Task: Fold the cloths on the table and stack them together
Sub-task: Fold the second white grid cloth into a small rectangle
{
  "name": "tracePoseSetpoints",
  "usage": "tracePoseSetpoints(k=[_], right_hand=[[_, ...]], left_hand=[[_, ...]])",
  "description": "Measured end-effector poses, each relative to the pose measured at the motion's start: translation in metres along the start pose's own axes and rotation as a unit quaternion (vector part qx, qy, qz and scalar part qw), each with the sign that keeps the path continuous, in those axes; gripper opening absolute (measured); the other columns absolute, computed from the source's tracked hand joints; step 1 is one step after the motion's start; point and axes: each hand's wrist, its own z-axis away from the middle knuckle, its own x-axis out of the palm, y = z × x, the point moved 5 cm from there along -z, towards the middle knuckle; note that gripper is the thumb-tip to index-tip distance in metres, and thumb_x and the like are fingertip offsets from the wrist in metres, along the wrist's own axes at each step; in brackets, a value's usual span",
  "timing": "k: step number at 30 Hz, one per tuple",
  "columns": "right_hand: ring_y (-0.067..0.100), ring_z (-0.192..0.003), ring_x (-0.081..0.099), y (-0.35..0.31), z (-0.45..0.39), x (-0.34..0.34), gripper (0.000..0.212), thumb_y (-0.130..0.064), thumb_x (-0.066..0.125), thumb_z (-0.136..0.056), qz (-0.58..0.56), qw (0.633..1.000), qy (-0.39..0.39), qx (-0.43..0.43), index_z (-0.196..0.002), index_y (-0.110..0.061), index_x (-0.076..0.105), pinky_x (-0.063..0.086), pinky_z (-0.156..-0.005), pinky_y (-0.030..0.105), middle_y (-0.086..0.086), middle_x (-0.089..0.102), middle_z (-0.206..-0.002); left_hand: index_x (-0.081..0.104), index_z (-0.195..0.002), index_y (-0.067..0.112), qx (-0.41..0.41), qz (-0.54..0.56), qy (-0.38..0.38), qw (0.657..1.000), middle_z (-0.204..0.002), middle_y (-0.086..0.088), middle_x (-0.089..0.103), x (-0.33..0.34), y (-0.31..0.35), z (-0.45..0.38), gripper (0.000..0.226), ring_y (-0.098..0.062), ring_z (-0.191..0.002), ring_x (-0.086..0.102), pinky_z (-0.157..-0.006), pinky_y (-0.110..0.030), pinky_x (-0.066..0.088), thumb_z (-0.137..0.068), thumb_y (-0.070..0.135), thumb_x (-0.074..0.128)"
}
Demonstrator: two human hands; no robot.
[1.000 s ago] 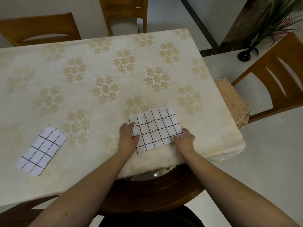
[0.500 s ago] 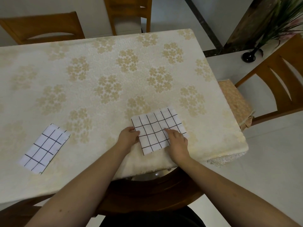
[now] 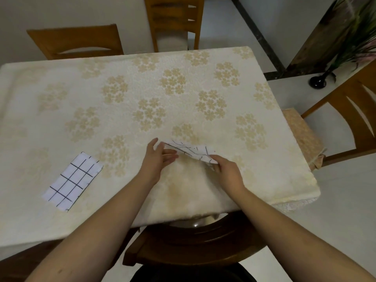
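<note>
A white cloth with a black grid is lifted off the table near its front edge, seen almost edge-on. My right hand pinches its right corner. My left hand is at its left end, thumb up and fingers stretched under the cloth. A second grid cloth, folded into a narrow rectangle, lies flat on the table at the front left, well apart from both hands.
The table carries a cream cloth with gold flower prints. Wooden chairs stand at the back left, back middle and right. A black vase with a plant stands on the floor at the right.
The cloth lay flat under both hands a second ago; now my right hand has lifted its near edge up and away from me, with my left hand moving under its left end.
</note>
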Motion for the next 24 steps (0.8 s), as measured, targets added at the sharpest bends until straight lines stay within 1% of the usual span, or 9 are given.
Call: tracePoseSetpoints(k=[3,4,7,9,12,16,19,22,24], right_hand=[[-0.001,-0.060,0.053,-0.024,-0.002,-0.015,0.021,-0.015,0.055,-0.094,-0.099,0.994,-0.032,-0.011,-0.087,-0.031,0.067,0.038,-0.057,0.018,-0.013,0.063,-0.068],[0.000,-0.062,0.056,-0.030,-0.001,-0.019,0.018,-0.018,0.057,-0.094,-0.155,0.987,-0.047,-0.002,-0.081,-0.028,0.066,0.041,-0.061,0.021,-0.012,0.063,-0.068],[0.017,-0.093,0.070,-0.039,0.003,-0.020,0.015,-0.017,0.059,-0.094,-0.350,0.928,-0.106,0.071,-0.104,-0.017,0.069,0.055,-0.082,0.028,0.002,0.075,-0.100],[0.022,-0.100,0.070,-0.037,0.005,-0.015,0.020,-0.014,0.059,-0.093,-0.405,0.897,-0.132,0.116,-0.112,-0.011,0.067,0.055,-0.087,0.033,0.007,0.073,-0.107],[0.026,-0.101,0.069,-0.030,0.006,-0.008,0.023,-0.014,0.060,-0.093,-0.390,0.901,-0.123,0.148,-0.114,-0.009,0.066,0.053,-0.092,0.041,0.009,0.073,-0.108],[0.028,-0.101,0.069,-0.026,0.010,0.002,0.022,-0.010,0.059,-0.093,-0.385,0.901,-0.107,0.170,-0.113,-0.009,0.067,0.055,-0.086,0.039,0.010,0.073,-0.106],[0.027,-0.100,0.069,-0.029,0.013,0.005,0.021,-0.013,0.058,-0.093,-0.382,0.900,-0.111,0.177,-0.113,-0.011,0.067,0.055,-0.082,0.037,0.007,0.074,-0.105],[0.027,-0.101,0.069,-0.032,0.015,0.003,0.021,-0.017,0.056,-0.095,-0.368,0.905,-0.124,0.177,-0.111,-0.012,0.069,0.055,-0.083,0.037,0.008,0.074,-0.106],[0.030,-0.100,0.068,-0.036,0.016,0.001,0.020,-0.017,0.057,-0.094,-0.356,0.911,-0.133,0.162,-0.110,-0.014,0.070,0.056,-0.087,0.041,0.014,0.072,-0.107]], left_hand=[[0.035,-0.140,0.017,0.022,-0.102,0.043,0.994,-0.117,-0.010,0.061,-0.026,-0.001,-0.005,0.043,-0.019,-0.096,0.061,-0.088,-0.036,0.049,-0.102,0.036,0.036],[0.035,-0.142,0.018,0.015,-0.134,0.030,0.990,-0.129,-0.008,0.056,-0.031,-0.004,-0.006,0.049,-0.018,-0.107,0.057,-0.097,-0.038,0.045,-0.101,0.044,0.035],[0.024,-0.149,0.029,-0.042,-0.158,-0.079,0.983,-0.152,0.001,0.035,-0.028,-0.010,0.003,0.071,-0.020,-0.134,0.040,-0.114,-0.046,0.030,-0.090,0.069,0.031],[0.028,-0.148,0.032,-0.072,-0.102,-0.147,0.981,-0.147,0.000,0.042,-0.023,-0.005,0.014,0.072,-0.023,-0.134,0.042,-0.110,-0.049,0.036,-0.088,0.071,0.023],[0.054,-0.131,0.020,-0.115,-0.004,-0.194,0.974,-0.126,-0.010,0.064,-0.025,0.004,0.024,0.086,-0.029,-0.116,0.060,-0.092,-0.048,0.050,-0.083,0.076,0.011],[0.059,-0.121,0.021,-0.051,-0.156,-0.242,0.956,-0.122,-0.007,0.067,-0.036,0.014,0.029,0.032,-0.024,-0.107,0.066,-0.086,-0.044,0.056,-0.095,0.035,0.050],[0.059,-0.121,0.022,-0.012,-0.264,-0.254,0.930,-0.113,-0.005,0.070,-0.045,0.020,0.029,0.033,-0.019,-0.097,0.070,-0.074,-0.035,0.058,-0.090,0.012,0.062],[0.061,-0.116,0.022,0.008,-0.264,-0.236,0.935,-0.098,-0.002,0.070,-0.052,0.031,0.033,0.026,-0.012,-0.079,0.071,-0.059,-0.023,0.053,-0.093,0.010,0.058],[0.061,-0.116,0.023,0.011,-0.245,-0.235,0.941,-0.101,-0.003,0.072,-0.057,0.035,0.033,0.025,-0.018,-0.086,0.071,-0.063,-0.026,0.055,-0.095,0.012,0.056]])
